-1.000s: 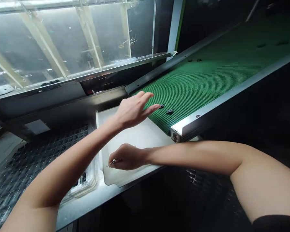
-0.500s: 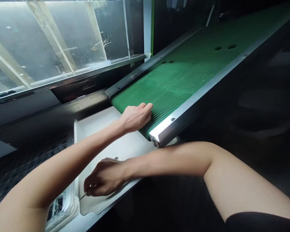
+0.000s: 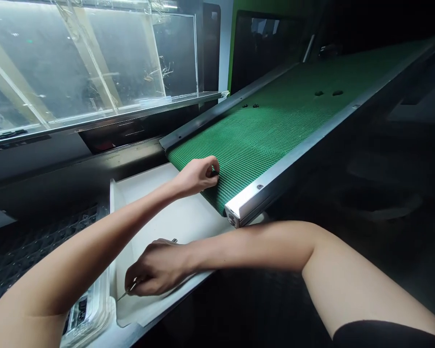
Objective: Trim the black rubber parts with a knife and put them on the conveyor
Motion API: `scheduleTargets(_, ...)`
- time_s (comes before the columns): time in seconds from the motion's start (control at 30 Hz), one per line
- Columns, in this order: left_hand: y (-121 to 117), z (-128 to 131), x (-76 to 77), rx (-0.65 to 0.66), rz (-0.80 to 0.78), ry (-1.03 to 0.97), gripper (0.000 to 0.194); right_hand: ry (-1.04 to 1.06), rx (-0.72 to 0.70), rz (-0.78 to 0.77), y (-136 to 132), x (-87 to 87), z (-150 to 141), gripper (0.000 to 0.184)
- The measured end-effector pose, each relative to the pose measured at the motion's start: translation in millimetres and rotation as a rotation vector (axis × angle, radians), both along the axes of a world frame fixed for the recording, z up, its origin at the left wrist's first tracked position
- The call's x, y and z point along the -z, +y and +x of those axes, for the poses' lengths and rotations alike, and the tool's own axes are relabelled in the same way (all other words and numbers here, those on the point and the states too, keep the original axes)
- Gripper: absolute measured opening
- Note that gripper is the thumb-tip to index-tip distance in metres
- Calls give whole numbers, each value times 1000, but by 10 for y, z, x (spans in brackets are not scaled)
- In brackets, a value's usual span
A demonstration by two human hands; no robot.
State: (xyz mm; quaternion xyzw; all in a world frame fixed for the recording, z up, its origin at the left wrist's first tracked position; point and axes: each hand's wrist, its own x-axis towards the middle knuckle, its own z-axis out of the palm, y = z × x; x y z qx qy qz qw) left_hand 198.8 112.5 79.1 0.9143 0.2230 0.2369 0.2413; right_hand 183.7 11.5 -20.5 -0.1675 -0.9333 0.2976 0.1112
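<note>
Okay, left grip (image 3: 198, 177) is pinching a dark bit (image 3: 214, 173) at the green belt (image 3: 248, 150), right grip (image 3: 157, 268) is clamping a thin tool (image 3: 122, 295) over the tray (image 3: 147, 188).

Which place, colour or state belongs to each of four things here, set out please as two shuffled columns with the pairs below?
1. Left hand
2. Right hand
3. Belt
4. Tray

A. White
B. Pinching a small dark piece
C. Green and ribbed
D. Holding a thin metal tool

Pairs: 1-B, 2-D, 3-C, 4-A.
</note>
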Motion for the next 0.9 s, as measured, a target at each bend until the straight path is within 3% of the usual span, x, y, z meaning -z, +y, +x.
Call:
scheduleTargets(0.1, 1, -140, -60, -33, -282, -180, 15, 21, 42, 19, 3, 48, 4, 24)
scheduleTargets(0.2, 62, -537, -157, -132, -451, -507, 24, 101, 95, -3, 21, 150, -10, 19)
scheduleTargets(0.3, 150, -1270, -235, -250, -535, -820, 31, 244, 184, -121, 46, 225, -20, 14)
scheduleTargets(0.37, 150, -1849, -220, -333, -533, -924, 36, 326, 240, -195, 57, 226, -16, 14)
scheduleTargets(0.43, 49, -2345, -127, -418, -487, -970, 46, 388, 276, -246, 68, 182, -7, 17)
scheduleTargets(0.5, -139, -2637, 36, -480, -490, -1037, 45, 456, 322, -303, 90, 109, 4, 23)
scheduleTargets(0.57, -347, -2682, 234, -514, -612, -1152, 38, 552, 408, -372, 132, 28, 14, 33)
scheduleTargets(0.7, -633, -2341, 573, -546, -922, -1212, 42, 835, 677, -582, 224, -84, 37, 49)
scheduleTargets(0.8, -760, -2096, 692, -468, -1052, -1136, 47, 874, 738, -618, 232, -110, 59, 64)
scheduleTargets(0.9, -837, -1990, 715, -337, -1150, -1098, 50, 819, 778, -501, 203, -105, 91, 62)
